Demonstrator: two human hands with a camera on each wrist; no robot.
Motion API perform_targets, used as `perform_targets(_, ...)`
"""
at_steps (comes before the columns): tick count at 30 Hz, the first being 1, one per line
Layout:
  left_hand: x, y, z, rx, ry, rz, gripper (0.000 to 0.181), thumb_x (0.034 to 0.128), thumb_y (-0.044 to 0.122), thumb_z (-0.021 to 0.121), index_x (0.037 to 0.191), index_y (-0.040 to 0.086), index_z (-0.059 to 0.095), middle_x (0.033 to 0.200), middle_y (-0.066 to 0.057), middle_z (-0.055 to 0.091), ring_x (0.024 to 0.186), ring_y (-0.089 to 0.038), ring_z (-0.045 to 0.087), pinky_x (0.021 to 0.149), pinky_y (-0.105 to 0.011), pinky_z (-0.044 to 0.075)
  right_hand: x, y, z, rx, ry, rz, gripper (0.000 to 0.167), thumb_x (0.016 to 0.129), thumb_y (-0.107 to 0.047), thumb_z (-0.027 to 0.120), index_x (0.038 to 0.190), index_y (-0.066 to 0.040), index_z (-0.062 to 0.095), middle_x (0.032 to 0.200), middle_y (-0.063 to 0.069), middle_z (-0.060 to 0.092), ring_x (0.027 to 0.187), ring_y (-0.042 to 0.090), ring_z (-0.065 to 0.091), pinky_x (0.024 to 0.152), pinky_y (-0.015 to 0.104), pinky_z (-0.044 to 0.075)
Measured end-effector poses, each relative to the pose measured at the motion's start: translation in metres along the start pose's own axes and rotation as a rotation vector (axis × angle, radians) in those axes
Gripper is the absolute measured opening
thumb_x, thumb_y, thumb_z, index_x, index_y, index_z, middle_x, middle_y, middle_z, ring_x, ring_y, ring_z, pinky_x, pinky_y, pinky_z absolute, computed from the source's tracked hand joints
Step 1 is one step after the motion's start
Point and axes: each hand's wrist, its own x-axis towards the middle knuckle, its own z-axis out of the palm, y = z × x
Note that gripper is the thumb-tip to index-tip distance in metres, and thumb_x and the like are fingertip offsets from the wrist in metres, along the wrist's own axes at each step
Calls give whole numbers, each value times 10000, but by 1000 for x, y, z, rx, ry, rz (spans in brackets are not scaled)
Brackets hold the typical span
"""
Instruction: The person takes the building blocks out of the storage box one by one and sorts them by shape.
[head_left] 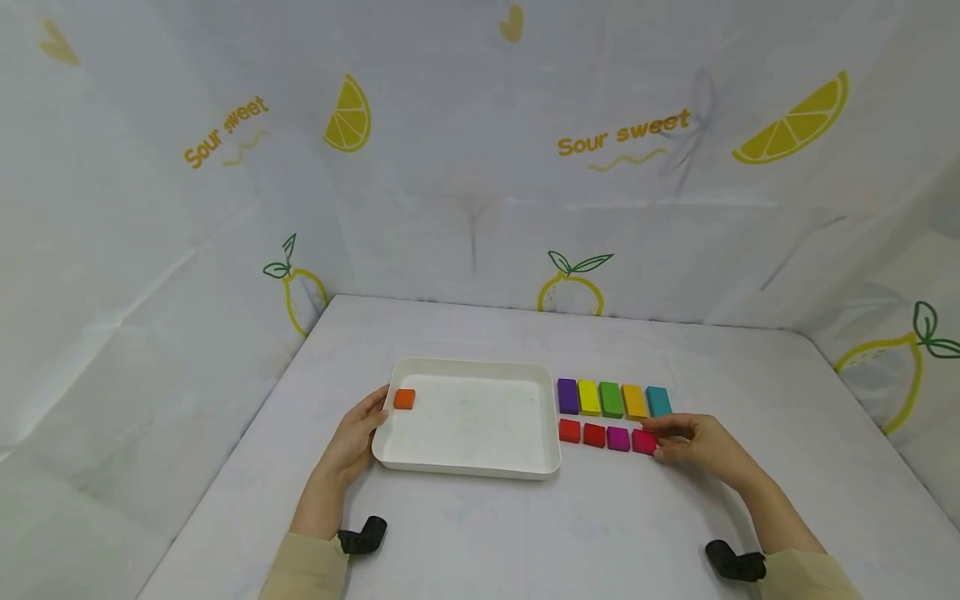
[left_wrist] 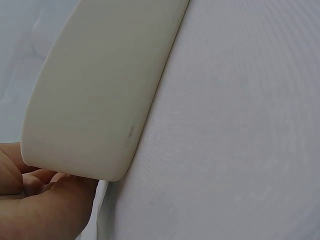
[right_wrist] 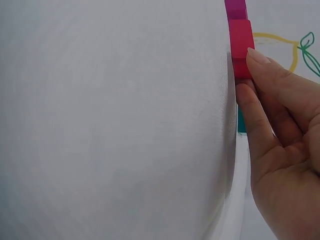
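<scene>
A shallow white tray (head_left: 468, 421) lies on the table with a small orange block (head_left: 405, 399) inside near its left wall. My left hand (head_left: 358, 437) grips the tray's left side, thumb at the rim; in the left wrist view the tray's outer wall (left_wrist: 95, 95) hides part of the fingers. To the right, my right hand (head_left: 697, 446) pinches the pinkish-red block (head_left: 643, 442) that ends the near row. Its fingertips are at that block's right end in the right wrist view. Beside it in the row are a magenta block (head_left: 618, 439) and two red blocks (head_left: 570, 431).
Behind the near row stands a row of longer blocks: purple (head_left: 567, 397), yellow (head_left: 588, 398), green (head_left: 611, 400), orange-yellow (head_left: 634, 402) and teal (head_left: 658, 402). A white cloth with lemon prints (head_left: 480, 167) hangs around the table's far and side edges.
</scene>
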Motion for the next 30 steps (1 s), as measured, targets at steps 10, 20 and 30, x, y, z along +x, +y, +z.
perform_targets(10,1,-2,0,-5,-3,3,553,1047,46,307,1578,31,153,1677,-136,114,1543,-293,163,1245,-456,217,-3,0,2,10,0,27,559,842,-335,770,1328,-103,622,1366,175,606,1236,301,513,820,122,518)
perform_targets(20,2,-4,1,-2,6,1,541,1049,48,306,1575,44,180,1674,-132,139,1539,-281,177,1249,-462,214,-7,-7,1,23,68,-41,496,863,-254,754,1311,-81,629,1349,178,621,1184,197,606,831,124,549)
perform_targets(30,3,-2,-1,-12,-1,4,544,1053,53,311,1578,45,171,1678,-119,125,1548,-272,157,1252,-450,200,1,-49,22,91,153,-106,481,885,-250,738,1306,-47,623,1375,188,597,1226,322,617,867,160,571)
